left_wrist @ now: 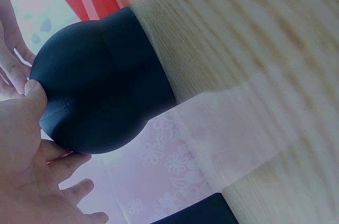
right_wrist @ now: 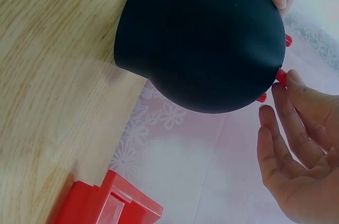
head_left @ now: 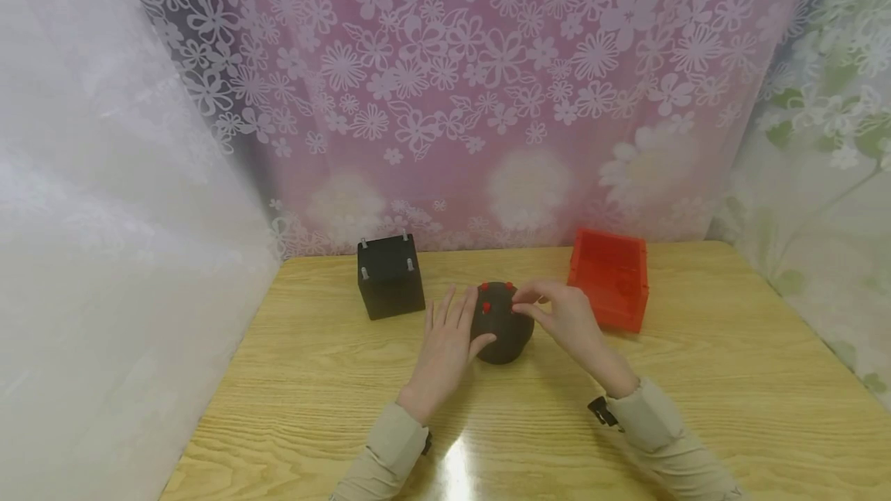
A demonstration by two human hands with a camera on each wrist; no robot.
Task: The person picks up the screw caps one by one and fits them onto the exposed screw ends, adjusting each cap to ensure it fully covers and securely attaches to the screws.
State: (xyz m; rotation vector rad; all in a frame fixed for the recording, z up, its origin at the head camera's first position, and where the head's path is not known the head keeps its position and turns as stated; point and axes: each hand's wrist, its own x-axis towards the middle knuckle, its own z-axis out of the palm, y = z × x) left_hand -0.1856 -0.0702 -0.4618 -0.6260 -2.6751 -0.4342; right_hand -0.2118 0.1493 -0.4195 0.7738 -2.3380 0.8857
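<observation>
A black rounded dome-like object (head_left: 503, 340) with a narrower base stands on the table, small red pegs (head_left: 486, 308) sticking out of its top. My left hand (head_left: 445, 346) rests against its left side, fingers spread and fairly straight, the thumb touching the near side. From the right, my right hand (head_left: 564, 319) pinches a red peg (right_wrist: 281, 77) between thumb and index finger at the dome's top; its other fingers bend loosely. Another red peg (right_wrist: 261, 97) projects close by those fingertips. In the left wrist view the pegs are hidden behind the dome (left_wrist: 100, 86).
A black box (head_left: 391, 292) with several clear pegs upright on its top stands at the back left. An open red bin (head_left: 609, 319) stands at the back right. The wooden table (head_left: 313, 408) ends at a floral curtain (head_left: 445, 99), with pale sheets on both sides.
</observation>
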